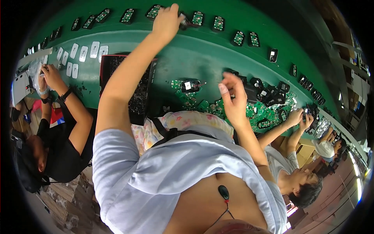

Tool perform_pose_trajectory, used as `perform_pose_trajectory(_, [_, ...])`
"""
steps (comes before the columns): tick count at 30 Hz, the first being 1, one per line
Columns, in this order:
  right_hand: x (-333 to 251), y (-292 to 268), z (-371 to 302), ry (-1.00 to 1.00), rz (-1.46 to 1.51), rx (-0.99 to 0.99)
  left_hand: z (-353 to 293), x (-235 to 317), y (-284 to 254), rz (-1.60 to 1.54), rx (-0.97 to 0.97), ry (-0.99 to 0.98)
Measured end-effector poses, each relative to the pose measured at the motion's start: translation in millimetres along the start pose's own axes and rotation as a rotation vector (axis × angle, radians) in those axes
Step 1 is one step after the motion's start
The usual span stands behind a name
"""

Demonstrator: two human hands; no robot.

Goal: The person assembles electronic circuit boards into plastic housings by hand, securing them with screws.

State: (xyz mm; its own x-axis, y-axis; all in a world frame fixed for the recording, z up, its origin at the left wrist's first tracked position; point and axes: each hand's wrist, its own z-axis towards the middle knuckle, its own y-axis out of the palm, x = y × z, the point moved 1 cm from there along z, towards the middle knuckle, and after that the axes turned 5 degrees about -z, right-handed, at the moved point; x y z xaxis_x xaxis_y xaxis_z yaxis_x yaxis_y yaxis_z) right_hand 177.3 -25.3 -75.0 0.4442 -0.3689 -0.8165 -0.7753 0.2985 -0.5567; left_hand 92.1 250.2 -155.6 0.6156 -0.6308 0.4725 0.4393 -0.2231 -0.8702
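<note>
One long green table [194, 58] curves across the view, its far edge lost in the dark rim. Against its near side lies a black tray [140, 97], half covered by the person's left arm. Beside it spreads a heap of green circuit boards [257, 113], too small to tell apart. The left hand [166, 20] reaches to the far row, its grip closed on a small dark part [184, 21], mostly hidden by the fingers. The right hand [232, 97] hovers above the heap, fingers loosely curled and apart, holding nothing visible.
</note>
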Motion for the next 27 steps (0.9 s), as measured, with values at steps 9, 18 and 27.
perform_pose_trajectory(9, [10.8, 18.5, -9.7, -0.316, -0.442, 0.029, -163.9, 96.5, -33.0, -0.576, -0.082, -0.157])
perform_pose_trajectory(18, [60.1, 23.4, -40.6, -0.410, -0.445, -0.065, -213.2, 79.9, -15.8, -0.861, -0.091, -0.512])
perform_pose_trajectory(27, [114.8, 51.5, -40.0, -0.613, -0.738, -0.384, -223.9, 87.4, -38.7, -1.370, -0.331, -0.916])
